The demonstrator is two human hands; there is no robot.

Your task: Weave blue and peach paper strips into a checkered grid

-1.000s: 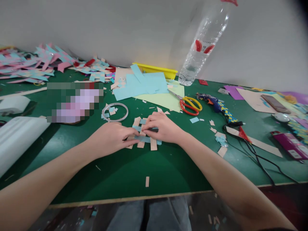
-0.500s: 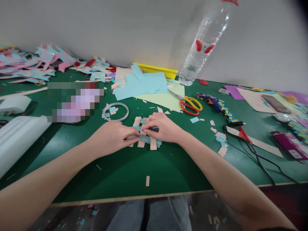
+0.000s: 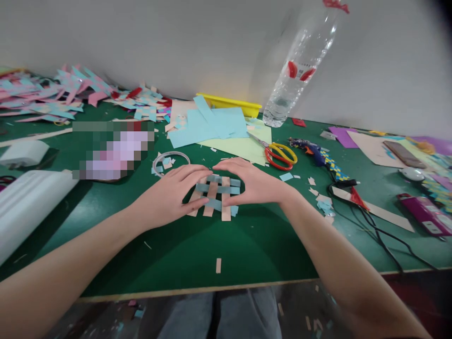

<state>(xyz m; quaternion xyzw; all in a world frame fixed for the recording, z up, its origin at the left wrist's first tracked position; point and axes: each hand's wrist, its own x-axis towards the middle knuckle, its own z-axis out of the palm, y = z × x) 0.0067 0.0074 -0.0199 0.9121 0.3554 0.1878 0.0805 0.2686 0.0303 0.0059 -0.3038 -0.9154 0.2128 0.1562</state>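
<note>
A small lattice of woven paper strips [image 3: 213,190], light blue crossing pale pink, lies flat on the green table in front of me. My left hand [image 3: 173,193] reaches around its left side, thumb at a lower blue strip and fingers at the far edge. On the other side, my right hand [image 3: 256,183] curves about the right edge, its thumb tip by the right pink strip and its fingers arched toward the far edge. Both hands are open, thumb and fingers apart, with the lattice between them.
Behind lie a roll of clear tape [image 3: 172,155], blue paper sheets [image 3: 222,123], a yellow tray [image 3: 229,104] and scissors [image 3: 280,155]. A tilted plastic bottle [image 3: 300,66] leans on the wall. Paper scraps [image 3: 323,202] and black cords [image 3: 377,226] lie right, a blurred-out patch [image 3: 116,150] left.
Both hands have spread from a close pinch over the middle strips to the lattice's sides. My right hand has moved right, uncovering more of the weave.
</note>
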